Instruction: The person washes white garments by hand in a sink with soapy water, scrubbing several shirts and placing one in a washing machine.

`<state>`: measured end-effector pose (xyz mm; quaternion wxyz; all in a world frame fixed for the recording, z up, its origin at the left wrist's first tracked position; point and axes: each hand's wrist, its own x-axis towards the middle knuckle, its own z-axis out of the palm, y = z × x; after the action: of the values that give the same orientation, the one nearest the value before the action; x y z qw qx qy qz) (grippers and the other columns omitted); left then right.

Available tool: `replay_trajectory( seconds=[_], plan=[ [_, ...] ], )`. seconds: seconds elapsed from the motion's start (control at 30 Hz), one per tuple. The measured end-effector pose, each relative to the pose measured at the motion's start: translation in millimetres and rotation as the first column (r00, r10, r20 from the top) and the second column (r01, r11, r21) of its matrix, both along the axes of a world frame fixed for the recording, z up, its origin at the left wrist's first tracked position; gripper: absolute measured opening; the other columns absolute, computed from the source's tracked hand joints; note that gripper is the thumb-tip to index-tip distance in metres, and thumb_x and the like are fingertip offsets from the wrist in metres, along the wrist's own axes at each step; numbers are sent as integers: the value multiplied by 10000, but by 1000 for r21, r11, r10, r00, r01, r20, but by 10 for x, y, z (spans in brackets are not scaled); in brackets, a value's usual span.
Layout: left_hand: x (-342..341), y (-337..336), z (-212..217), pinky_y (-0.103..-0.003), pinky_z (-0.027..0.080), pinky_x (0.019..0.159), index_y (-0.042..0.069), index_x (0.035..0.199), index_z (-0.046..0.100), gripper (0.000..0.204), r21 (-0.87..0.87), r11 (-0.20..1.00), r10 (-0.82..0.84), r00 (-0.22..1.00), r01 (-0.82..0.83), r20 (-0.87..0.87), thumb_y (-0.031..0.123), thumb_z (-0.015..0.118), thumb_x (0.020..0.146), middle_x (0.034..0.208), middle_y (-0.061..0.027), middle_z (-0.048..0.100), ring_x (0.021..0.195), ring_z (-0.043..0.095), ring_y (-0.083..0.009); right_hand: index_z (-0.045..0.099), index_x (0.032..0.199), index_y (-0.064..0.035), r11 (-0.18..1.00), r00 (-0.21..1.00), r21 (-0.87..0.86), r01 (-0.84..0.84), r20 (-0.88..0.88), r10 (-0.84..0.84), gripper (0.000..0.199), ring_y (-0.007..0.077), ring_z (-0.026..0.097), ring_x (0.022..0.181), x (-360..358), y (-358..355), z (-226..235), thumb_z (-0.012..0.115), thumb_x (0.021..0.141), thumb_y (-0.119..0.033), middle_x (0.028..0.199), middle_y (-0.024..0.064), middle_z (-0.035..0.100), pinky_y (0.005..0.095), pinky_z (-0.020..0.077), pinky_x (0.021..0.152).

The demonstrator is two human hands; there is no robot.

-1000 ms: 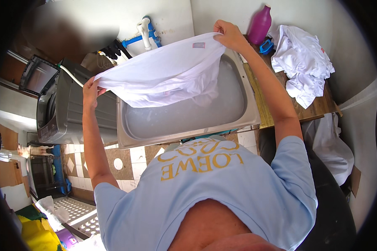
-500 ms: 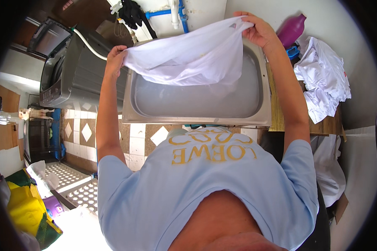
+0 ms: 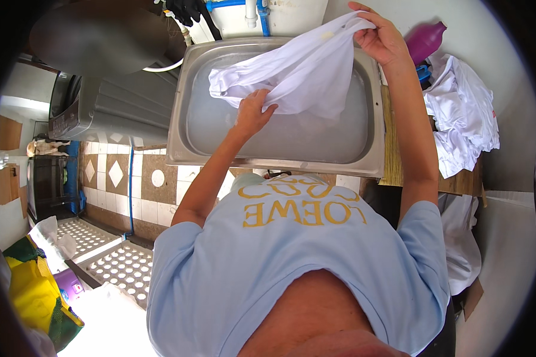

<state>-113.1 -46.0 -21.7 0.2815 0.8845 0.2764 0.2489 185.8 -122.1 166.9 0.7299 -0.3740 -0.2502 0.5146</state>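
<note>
A wet white garment hangs stretched at a slant over a steel basin of cloudy water, its lower folds reaching the water. Up at the far right, my right hand is closed on the garment's raised corner. My left hand grips its near edge around the middle, thumb apart from the fingers, while the gathered left end lies loose beyond that hand. A faint yellowish spot shows on the cloth near my right hand.
Right of the basin, a pile of white clothes lies on a wooden surface, with a purple bottle and a blue object behind it. A grey washing machine stands left. Blue pipes run behind the basin.
My left hand has left the garment's far left corner and moved right and nearer, onto the near edge. My right hand still holds its corner; the cloth now hangs bunched and slanted.
</note>
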Motion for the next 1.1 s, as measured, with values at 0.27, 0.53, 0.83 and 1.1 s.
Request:
replay_trajectory(
  seconds=[0.27, 0.53, 0.83, 1.1],
  plan=[
    [-385, 33, 453, -254, 409, 569, 21, 912, 606, 184, -251, 968, 8, 992, 23, 123, 168, 668, 820, 727, -27, 583, 624, 513, -127, 565, 1125, 41, 998, 994, 31, 55, -94, -51, 274, 103, 532, 686, 521, -345, -490, 533, 855, 5, 815, 59, 570, 227, 506, 625],
    [-657, 543, 1113, -184, 361, 624, 34, 848, 644, 191, -579, 810, 53, 970, 97, 236, 205, 573, 895, 713, 71, 533, 675, 454, -26, 562, 1083, 68, 974, 983, -170, 149, -84, -165, 252, 169, 577, 767, 519, -238, -882, 542, 846, -14, 850, 84, 586, 323, 539, 726],
    [-213, 471, 1875, -217, 403, 637, 25, 889, 631, 205, -249, 937, -141, 919, 244, 369, 228, 627, 862, 719, 22, 571, 686, 502, -51, 574, 1119, 17, 986, 965, -10, -167, 201, 165, 282, 156, 603, 836, -527, -124, -66, 565, 851, -72, 915, 65, 617, 291, 504, 723],
    [234, 254, 2108, -268, 400, 670, 0, 1006, 589, 151, 309, 926, -339, 837, 217, 429, 101, 552, 901, 858, -66, 559, 775, 488, -120, 634, 954, -33, 963, 860, -108, -246, 434, 268, 164, 110, 619, 725, -1062, 264, 71, 645, 830, -140, 827, 37, 646, 234, 503, 639]
  ],
)
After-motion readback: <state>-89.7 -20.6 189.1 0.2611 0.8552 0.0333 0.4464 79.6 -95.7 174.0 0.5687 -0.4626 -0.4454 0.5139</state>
